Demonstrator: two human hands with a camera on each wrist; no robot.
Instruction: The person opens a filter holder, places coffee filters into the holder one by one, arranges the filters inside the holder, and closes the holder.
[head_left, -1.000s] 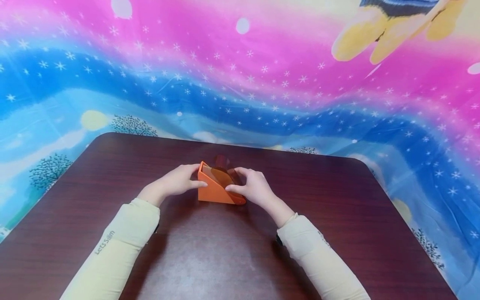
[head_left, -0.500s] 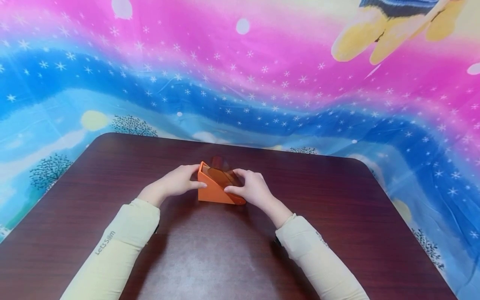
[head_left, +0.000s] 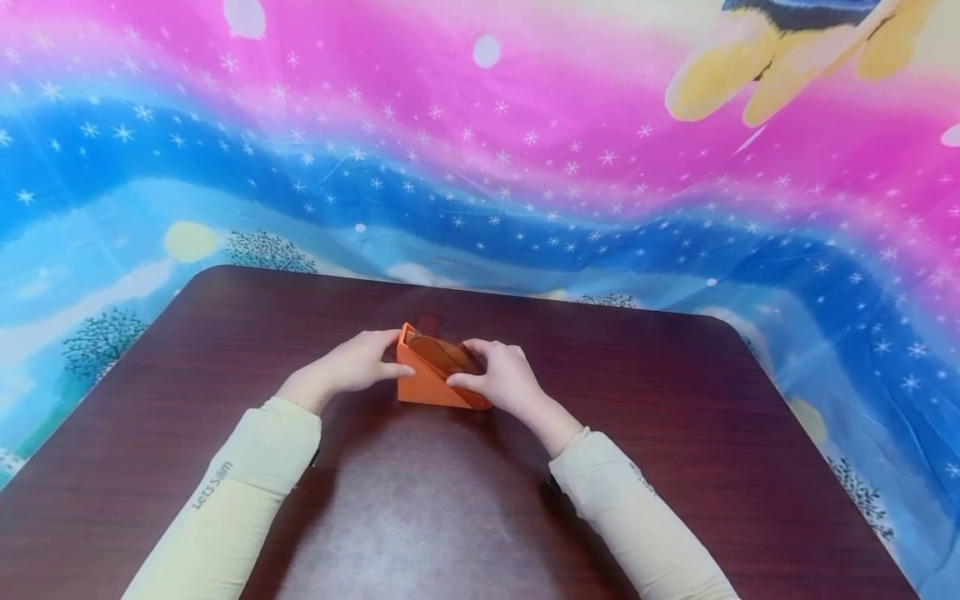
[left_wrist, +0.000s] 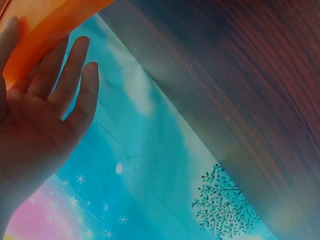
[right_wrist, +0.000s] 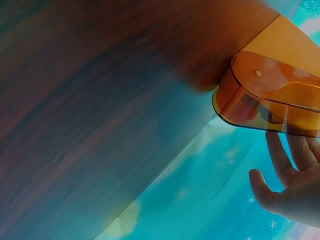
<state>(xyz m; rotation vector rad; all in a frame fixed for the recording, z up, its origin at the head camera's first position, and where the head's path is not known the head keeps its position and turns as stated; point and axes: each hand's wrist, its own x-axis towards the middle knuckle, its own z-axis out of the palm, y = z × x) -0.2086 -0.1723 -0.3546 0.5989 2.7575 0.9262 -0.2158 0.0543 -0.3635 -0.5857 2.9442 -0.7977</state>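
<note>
A small orange box (head_left: 423,387) with a slanted top stands on the table in the head view. Its see-through amber lid (head_left: 447,358) is tilted over the slanted top, still raised at the left end. My left hand (head_left: 354,361) holds the box's left end, thumb at the front and fingers behind. At the lower right end, my right hand (head_left: 510,379) grips the lid between thumb and fingers. The right wrist view shows the lid's rounded end (right_wrist: 250,95) with a small round pivot (right_wrist: 258,73). In the left wrist view, an orange wall (left_wrist: 55,45) partly hides the fingers.
The dark wood-grain table (head_left: 315,308) has rounded far corners. Behind it hangs a printed cloth (head_left: 480,150) with snowflakes and trees, falling past the table's edges. A dark red patch (head_left: 429,322) shows just behind the box.
The lid has swung down to the left, lying lower over the box's slanted top. My right hand has shifted slightly left with it. The left hand and the box stay put.
</note>
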